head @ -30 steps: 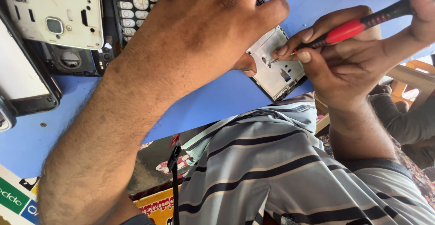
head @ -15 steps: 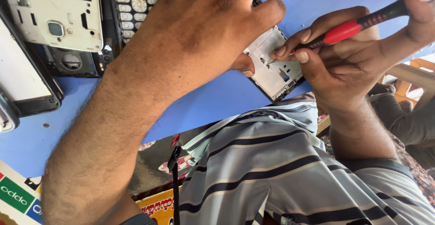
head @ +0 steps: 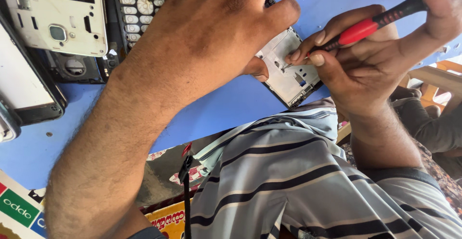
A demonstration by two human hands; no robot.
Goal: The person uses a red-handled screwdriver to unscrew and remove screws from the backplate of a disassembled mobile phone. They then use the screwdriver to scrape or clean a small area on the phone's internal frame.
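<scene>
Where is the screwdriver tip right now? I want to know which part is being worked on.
In the head view, right of centre, the screwdriver in the right hand touches the phone frame, which the left hand steadies on the blue table.

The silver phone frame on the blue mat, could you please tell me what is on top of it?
On the silver phone frame rest the left hand, its thumb pressing one edge, and the screwdriver tip, steered by the right hand. The frame's upper part is covered by the left hand.
</scene>
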